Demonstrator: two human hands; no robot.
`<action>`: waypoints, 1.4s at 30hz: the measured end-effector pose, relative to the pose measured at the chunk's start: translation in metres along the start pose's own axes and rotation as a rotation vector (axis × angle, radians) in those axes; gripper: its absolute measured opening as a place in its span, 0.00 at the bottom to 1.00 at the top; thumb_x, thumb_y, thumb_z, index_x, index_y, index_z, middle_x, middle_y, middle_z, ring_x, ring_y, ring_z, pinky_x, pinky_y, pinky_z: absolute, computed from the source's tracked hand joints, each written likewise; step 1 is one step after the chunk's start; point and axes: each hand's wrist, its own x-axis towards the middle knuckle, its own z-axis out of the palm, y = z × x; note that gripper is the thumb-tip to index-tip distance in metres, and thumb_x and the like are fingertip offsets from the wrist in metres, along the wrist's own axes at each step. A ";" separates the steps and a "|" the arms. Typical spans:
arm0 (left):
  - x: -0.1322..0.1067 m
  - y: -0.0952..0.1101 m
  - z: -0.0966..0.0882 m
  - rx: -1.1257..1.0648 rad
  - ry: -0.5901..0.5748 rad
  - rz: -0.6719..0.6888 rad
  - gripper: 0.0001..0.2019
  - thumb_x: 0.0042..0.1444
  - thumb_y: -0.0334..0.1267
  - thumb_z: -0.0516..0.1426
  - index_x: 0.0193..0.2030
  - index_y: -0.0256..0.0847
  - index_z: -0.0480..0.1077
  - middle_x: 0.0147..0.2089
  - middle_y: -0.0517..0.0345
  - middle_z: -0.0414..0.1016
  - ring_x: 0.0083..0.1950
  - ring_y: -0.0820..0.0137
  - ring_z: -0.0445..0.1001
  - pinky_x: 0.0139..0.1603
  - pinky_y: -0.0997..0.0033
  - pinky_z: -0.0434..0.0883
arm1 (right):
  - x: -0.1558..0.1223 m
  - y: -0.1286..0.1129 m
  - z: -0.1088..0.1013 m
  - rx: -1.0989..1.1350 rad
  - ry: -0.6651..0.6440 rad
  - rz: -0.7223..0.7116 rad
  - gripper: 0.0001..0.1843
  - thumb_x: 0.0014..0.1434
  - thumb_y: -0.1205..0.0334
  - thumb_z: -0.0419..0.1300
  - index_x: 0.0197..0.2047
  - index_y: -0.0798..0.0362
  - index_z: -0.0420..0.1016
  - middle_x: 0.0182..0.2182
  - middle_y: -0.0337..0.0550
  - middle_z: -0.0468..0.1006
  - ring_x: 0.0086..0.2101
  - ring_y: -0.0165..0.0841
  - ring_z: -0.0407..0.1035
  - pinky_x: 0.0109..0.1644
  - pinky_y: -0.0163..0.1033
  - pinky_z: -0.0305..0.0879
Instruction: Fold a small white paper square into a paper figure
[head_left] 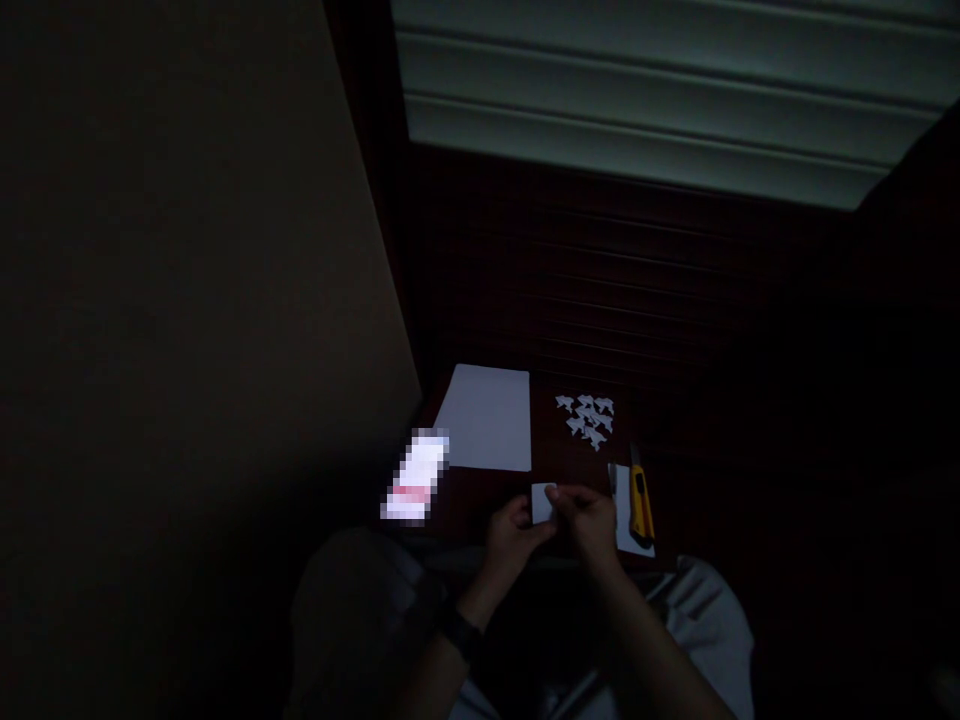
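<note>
Between my two hands is a small white piece of paper (542, 502), held just above the near edge of the dark table. My left hand (511, 538) grips its lower left side, fingers bent and thumb along the bottom. On the upper right corner my right hand (589, 518) pinches the same piece with thumb and forefinger. To the right of that hand lies a yellow utility knife (640, 505) on a white paper strip (623, 510). Several small white paper cutouts (589, 415) lie in a loose cluster farther back.
A large white sheet (487, 420) lies at the back left of the table. Beside it glows a blurred-out bright screen (416, 478). A wall (225, 250) rises on the left, and pale slatted blinds (637, 100) hang behind. The room is very dark.
</note>
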 end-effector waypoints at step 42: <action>0.024 0.002 -0.020 0.371 0.078 0.203 0.15 0.49 0.46 0.55 0.29 0.35 0.74 0.26 0.54 0.75 0.28 0.68 0.70 0.28 0.74 0.64 | 0.012 0.016 -0.002 -0.217 -0.317 -0.092 0.15 0.48 0.53 0.57 0.23 0.57 0.74 0.19 0.41 0.73 0.22 0.30 0.64 0.25 0.31 0.57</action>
